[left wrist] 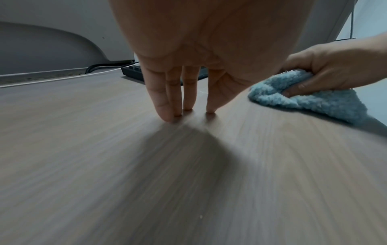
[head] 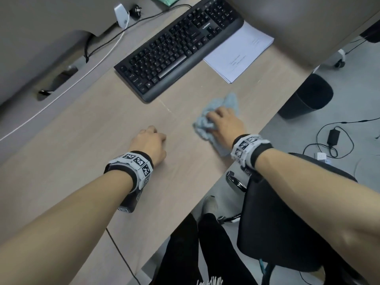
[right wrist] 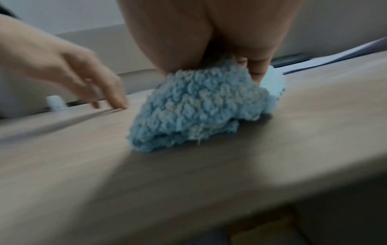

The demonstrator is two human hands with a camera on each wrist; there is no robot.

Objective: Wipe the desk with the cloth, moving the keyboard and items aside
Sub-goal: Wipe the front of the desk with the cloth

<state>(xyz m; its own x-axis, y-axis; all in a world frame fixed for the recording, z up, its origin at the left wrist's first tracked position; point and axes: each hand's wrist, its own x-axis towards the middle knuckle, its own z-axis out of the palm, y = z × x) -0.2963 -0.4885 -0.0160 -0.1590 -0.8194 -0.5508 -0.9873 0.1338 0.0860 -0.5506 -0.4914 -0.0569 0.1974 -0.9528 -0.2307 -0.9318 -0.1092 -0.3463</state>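
Note:
A crumpled light-blue cloth (head: 230, 101) lies on the wooden desk (head: 102, 124) near its right edge. My right hand (head: 221, 120) grips the cloth and presses it down; the thumb digs into the cloth (left wrist: 314, 101) in the left wrist view. My left hand (head: 152, 136) is to the cloth's left with straight fingers, and its fingertips (left wrist: 167, 116) touch the bare desk. A black keyboard (head: 176, 48) lies at an angle farther back. White papers (head: 240, 52) lie at the keyboard's right end.
Black and white cables (head: 102, 42) run along the desk's back-left, past a white stand (head: 121, 15). Off the right edge stand a black bin (head: 308, 97) and a black chair (head: 287, 223). More cables and an adapter (head: 333, 136) lie on the floor.

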